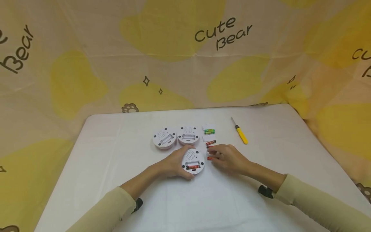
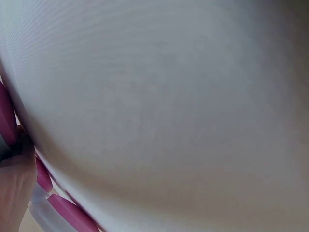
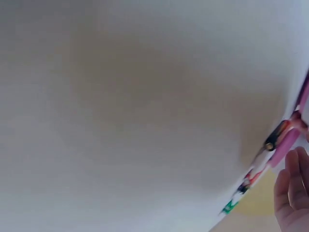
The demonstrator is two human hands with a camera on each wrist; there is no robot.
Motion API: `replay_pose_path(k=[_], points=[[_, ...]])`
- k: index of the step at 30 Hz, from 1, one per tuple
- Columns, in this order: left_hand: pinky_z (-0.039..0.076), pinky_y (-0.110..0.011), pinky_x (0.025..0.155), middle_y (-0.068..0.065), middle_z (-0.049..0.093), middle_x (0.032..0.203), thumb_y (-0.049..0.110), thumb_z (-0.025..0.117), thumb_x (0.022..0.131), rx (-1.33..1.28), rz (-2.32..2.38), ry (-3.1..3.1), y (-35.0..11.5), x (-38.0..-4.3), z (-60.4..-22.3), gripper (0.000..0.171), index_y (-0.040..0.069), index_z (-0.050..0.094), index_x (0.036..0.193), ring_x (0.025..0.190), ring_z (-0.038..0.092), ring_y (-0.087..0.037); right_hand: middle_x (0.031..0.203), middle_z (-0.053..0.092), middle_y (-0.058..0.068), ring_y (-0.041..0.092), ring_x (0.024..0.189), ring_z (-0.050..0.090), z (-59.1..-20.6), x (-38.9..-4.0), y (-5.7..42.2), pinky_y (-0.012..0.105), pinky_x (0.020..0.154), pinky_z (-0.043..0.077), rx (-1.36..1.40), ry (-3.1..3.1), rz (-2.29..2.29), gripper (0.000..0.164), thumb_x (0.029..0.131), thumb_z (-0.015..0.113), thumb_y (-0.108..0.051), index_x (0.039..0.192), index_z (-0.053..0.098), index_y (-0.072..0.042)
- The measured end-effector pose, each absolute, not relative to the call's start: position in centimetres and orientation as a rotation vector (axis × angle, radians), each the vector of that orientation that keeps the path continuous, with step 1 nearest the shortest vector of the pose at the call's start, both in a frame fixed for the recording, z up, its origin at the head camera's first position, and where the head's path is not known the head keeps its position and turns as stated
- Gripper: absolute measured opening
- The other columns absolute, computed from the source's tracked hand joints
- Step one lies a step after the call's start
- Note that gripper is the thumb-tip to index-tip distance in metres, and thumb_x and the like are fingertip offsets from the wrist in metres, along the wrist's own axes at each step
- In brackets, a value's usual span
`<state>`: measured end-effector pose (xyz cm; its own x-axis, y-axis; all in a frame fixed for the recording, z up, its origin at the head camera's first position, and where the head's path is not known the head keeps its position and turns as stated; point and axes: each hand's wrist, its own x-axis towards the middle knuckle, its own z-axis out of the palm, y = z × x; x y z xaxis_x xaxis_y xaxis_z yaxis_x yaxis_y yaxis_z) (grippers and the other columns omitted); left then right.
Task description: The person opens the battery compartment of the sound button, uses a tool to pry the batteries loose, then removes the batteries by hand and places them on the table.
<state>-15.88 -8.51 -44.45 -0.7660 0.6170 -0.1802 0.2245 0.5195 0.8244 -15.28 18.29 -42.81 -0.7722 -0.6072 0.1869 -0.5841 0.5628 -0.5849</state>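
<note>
My left hand [image 1: 175, 162] grips a round white speaker-holed device [image 1: 198, 158] by its left side, thumb at the near edge and fingers at the far edge. Its open battery compartment faces up, with one red battery [image 1: 193, 167] inside. The left wrist view shows this hand [image 2: 17, 181] at the left edge, beside pink casing. Right of the device, my right hand [image 1: 227, 158] pinches a loose red battery [image 1: 210, 158] with its fingertips, low over the table. In the right wrist view, the battery [image 3: 277, 135] touches the fingertips while the other fingers stay loosely extended.
Two similar devices [image 1: 164, 138] [image 1: 188, 135] stand behind, their compartments open upward. White covers [image 1: 209, 138], red batteries [image 1: 211, 142] and green batteries [image 1: 209, 131] lie in a column to the right. Farther right is a yellow-handled screwdriver [image 1: 242, 135]. A patterned cloth [image 1: 174, 64] hangs behind the white table [image 1: 116, 145].
</note>
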Motion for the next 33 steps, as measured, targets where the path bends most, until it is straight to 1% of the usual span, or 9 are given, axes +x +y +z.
replay_pose_path(k=[6,13,19,26,33], points=[[0.041,-0.035,0.098,0.006,0.055,0.123,0.028,0.092,0.065,0.7,1.157,2.306,-8.5,-15.9,-44.5,0.098,0.02,0.037,0.145,0.108,0.052,-0.012,0.101,0.074,0.003,0.016,0.089,0.067,-42.2,-14.9,16.8,0.031,0.075,0.056,-1.054,2.662,-1.177,0.032,0.085,0.075,0.001,0.116,0.069,-0.001],[0.042,-0.033,0.098,0.005,0.054,0.128,0.027,0.092,0.065,0.737,1.163,2.307,-8.5,-16.0,-44.5,0.099,0.016,0.037,0.146,0.109,0.053,-0.011,0.101,0.074,0.006,0.017,0.092,0.07,-42.1,-14.4,15.0,0.036,0.081,0.056,-1.104,2.458,-1.37,0.032,0.085,0.073,0.002,0.117,0.067,0.002],[0.043,-0.032,0.096,0.004,0.053,0.13,0.028,0.093,0.065,0.749,1.153,2.321,-8.4,-16.1,-44.4,0.098,0.015,0.038,0.145,0.108,0.053,-0.011,0.099,0.074,0.005,0.015,0.089,0.068,-42.0,-14.1,14.1,0.033,0.079,0.055,-1.094,2.444,-1.322,0.032,0.085,0.076,-0.001,0.116,0.068,-0.001],[0.042,-0.033,0.099,0.004,0.053,0.132,0.027,0.092,0.065,0.753,1.159,2.323,-8.5,-16.1,-44.5,0.095,0.016,0.04,0.144,0.11,0.052,-0.011,0.102,0.075,0.002,0.008,0.092,0.068,-42.2,-14.0,13.6,0.029,0.078,0.054,-1.068,2.434,-1.27,0.031,0.086,0.074,-0.001,0.117,0.068,-0.003],[0.041,-0.032,0.1,0.005,0.054,0.131,0.026,0.092,0.065,0.774,1.167,2.323,-8.5,-16.1,-44.6,0.094,0.016,0.041,0.143,0.111,0.052,-0.01,0.099,0.074,0.001,0.005,0.088,0.066,-42.4,-14.1,13.4,0.029,0.075,0.054,-1.107,2.45,-1.27,0.031,0.084,0.075,0.0,0.114,0.069,-0.003]])
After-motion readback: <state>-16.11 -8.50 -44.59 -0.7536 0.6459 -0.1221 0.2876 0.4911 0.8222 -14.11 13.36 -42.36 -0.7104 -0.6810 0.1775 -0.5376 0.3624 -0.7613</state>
